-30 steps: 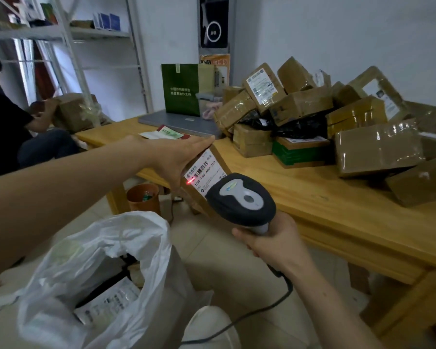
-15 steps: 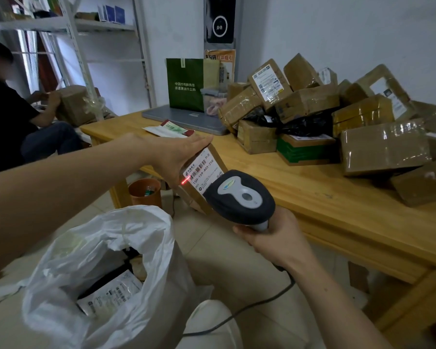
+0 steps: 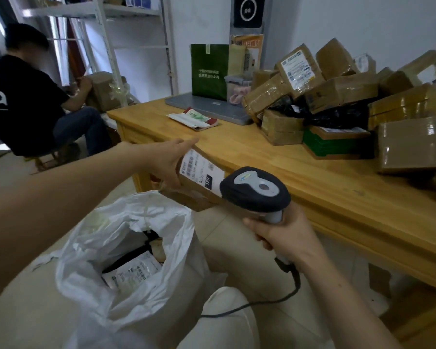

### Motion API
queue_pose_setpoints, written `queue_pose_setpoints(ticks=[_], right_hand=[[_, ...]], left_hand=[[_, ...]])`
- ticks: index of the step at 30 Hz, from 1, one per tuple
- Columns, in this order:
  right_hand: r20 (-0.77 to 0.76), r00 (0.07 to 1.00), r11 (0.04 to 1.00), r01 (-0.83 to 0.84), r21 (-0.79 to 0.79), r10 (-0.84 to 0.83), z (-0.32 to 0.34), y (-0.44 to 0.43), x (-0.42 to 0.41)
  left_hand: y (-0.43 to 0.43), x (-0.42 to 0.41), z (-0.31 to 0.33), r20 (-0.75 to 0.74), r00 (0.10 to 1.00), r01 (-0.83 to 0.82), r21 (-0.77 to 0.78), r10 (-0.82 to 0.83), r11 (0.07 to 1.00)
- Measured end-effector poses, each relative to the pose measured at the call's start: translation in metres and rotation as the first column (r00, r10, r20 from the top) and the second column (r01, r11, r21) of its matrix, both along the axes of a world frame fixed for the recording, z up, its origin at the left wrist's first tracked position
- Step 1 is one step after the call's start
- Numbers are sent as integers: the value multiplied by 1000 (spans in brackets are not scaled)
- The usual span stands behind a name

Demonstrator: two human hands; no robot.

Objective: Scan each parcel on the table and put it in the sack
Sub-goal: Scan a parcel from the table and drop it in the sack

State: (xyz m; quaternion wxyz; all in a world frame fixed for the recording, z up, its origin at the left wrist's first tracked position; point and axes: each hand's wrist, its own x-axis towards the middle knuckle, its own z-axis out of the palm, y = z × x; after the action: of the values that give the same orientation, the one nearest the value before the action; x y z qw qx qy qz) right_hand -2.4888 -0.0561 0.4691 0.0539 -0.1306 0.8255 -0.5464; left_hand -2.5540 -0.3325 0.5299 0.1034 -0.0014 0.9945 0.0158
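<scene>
Your left hand (image 3: 161, 165) has its thumb on top and fingers wrapped under the near end of a small brown box (image 3: 196, 182), clamped on it, and your right hand (image 3: 282, 238) is closed round the grip of the scanner (image 3: 256, 188), cord trailing down past your knee. What's different from half a second back: the red dot that sat on the label (image 3: 202, 172) is gone, and the box has tipped so the label faces up more than at the scanner's nose. The box now sits just above the far rim of the white sack (image 3: 126, 248), touching or nearly, hard to say which. My read is the scan went through and you're on the drop step, so just swing left and down into the opening, where a couple of labelled packets already lie. Watch that floppy rim though, it could fold inward and catch the box corner. Plenty left to do: the heap of parcels (image 3: 350, 96) on the wooden table (image 3: 275, 157) looks barely dented.
</scene>
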Motion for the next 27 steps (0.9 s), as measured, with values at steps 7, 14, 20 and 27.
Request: queue_pose_setpoints(ticks=[7,14,20,27], right_hand=[[178,984,999,-27,-41,33,-28,-33,-4],[271,959,996,-80,-32,86,-43,-67,-16],[304,951,998,-56,-19,59,-54,-77,-23],[401,916,982,91,-164,-18,-55,-66,-34]], left_hand=[[-101,47,-113,73,871,-491,67,487,869],[-149,63,-199,47,640,-729,354,767,586],[-150,43,-228,202,389,-844,470,899,260],[-70,3,-199,58,614,-642,616,788,455]])
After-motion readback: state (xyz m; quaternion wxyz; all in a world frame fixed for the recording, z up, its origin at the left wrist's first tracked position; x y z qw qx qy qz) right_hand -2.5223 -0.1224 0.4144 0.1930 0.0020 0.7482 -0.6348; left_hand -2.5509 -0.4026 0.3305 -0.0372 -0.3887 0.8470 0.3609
